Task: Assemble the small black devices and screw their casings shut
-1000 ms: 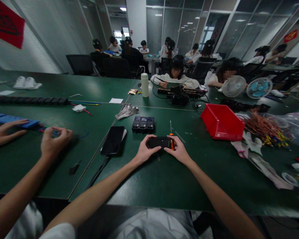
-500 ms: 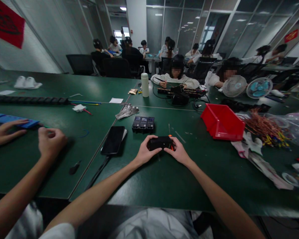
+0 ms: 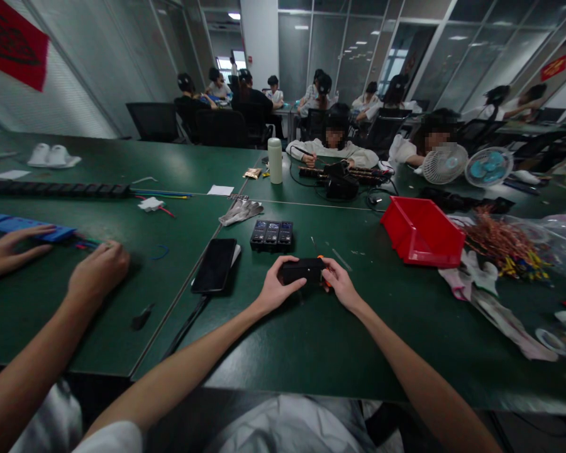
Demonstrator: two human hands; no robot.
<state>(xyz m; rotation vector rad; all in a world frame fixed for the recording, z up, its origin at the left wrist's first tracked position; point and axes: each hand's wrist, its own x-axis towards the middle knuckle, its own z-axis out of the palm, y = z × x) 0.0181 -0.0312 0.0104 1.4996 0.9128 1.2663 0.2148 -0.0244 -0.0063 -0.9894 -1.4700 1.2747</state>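
My left hand (image 3: pixel 279 284) is closed round the left end of a black rectangular plastic block (image 3: pixel 302 270), thumb along its near face. At the block's right end, my right hand (image 3: pixel 342 286) is closed on what looks like an orange-handled screwdriver (image 3: pixel 328 284); its thin shaft points away from me, and most of the handle is hidden by the fingers. Just beyond the block sits a black three-section module (image 3: pixel 271 234). A black smartphone (image 3: pixel 214 265) with a cable lies left of my hands.
On the left, a co-worker's hands (image 3: pixel 99 267) work at a blue strip (image 3: pixel 51 233) with wires. A red bin (image 3: pixel 422 233), copper wire bundles (image 3: pixel 500 242) and gloves (image 3: pixel 481 274) lie to the right. A pale bottle (image 3: pixel 275 160) stands at the back near a glove (image 3: pixel 240 211).
My right fingers have drawn in closer at the block's right end, and the thin shaft has swung slightly left. The block has turned a little. The co-worker's right hand has shifted.
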